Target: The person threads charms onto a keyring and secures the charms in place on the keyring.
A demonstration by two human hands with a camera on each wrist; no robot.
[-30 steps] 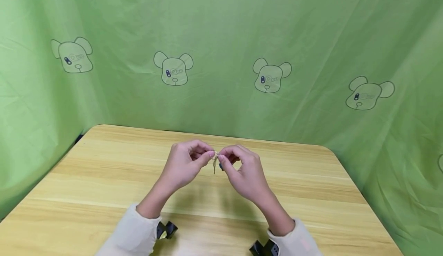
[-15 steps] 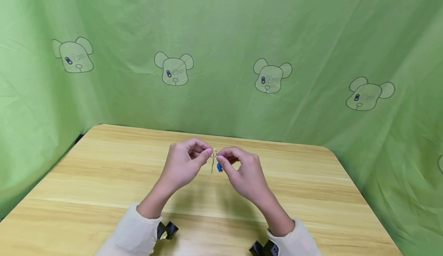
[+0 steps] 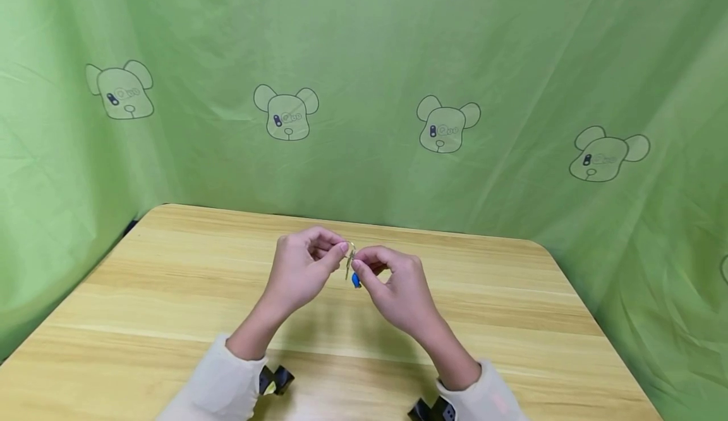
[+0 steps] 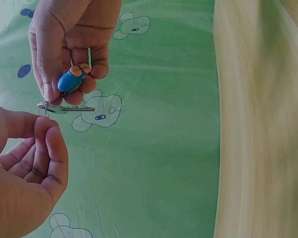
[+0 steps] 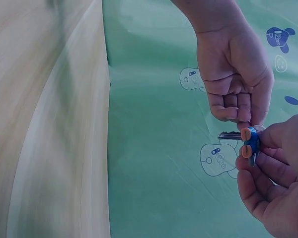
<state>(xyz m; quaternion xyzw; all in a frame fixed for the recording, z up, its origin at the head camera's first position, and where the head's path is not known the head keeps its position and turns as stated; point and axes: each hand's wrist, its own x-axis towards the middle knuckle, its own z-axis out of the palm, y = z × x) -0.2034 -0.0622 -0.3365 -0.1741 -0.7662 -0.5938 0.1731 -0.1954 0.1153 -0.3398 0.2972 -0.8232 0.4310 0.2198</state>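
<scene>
Above the table, my left hand (image 3: 301,269) pinches a thin key ring (image 3: 353,244) between thumb and forefinger. A metal key (image 4: 77,108) hangs from the ring, its blade pointing down in the head view. My right hand (image 3: 400,288) is close beside it, fingertips at the ring. It pinches the small top end of a keychain, whose blue charm (image 4: 69,82) with orange feet dangles below the fingers. In the right wrist view the blue charm (image 5: 253,141) partly covers the key (image 5: 228,135). Whether charm and ring are linked is hidden by the fingertips.
A wood-grain table (image 3: 170,282) with rounded far corners lies beneath both hands. Green cloth (image 3: 364,174) printed with bear heads hangs behind and at both sides. Black wrist devices (image 3: 275,380) show at the sleeve cuffs.
My right hand has shifted slightly left and down, closer to the left hand. The blue charm, mostly hidden before, now hangs in plain view. My left hand has risen a little.
</scene>
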